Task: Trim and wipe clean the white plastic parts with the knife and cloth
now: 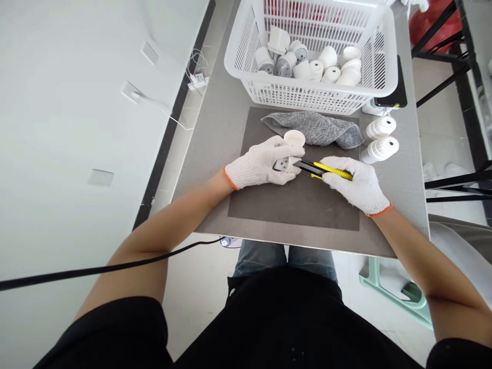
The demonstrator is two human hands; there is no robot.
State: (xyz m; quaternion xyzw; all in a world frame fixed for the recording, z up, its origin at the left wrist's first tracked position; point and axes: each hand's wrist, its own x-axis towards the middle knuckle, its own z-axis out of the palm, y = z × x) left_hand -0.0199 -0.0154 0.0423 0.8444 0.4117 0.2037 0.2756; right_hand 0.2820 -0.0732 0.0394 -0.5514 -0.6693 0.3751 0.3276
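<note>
My left hand [265,161], in a white knit glove with an orange cuff, is closed around a small white plastic part [285,164] with a grey end face. A round white cap [294,138] shows just above its fingers; whether it touches them I cannot tell. My right hand [355,182], gloved the same way, grips a yellow and black utility knife [332,170]. The blade points left and its tip meets or overlaps the white part. Under both hands lies a dark grey mat [295,205]. A crumpled grey cloth [315,129] rests just beyond them.
A white plastic basket [307,95] with several white plastic parts [321,64] stands at the back of the table [209,154]. Two white ribbed parts [380,138] lie to the right, near a black phone [395,89]. A green stool [400,294] stands below at right.
</note>
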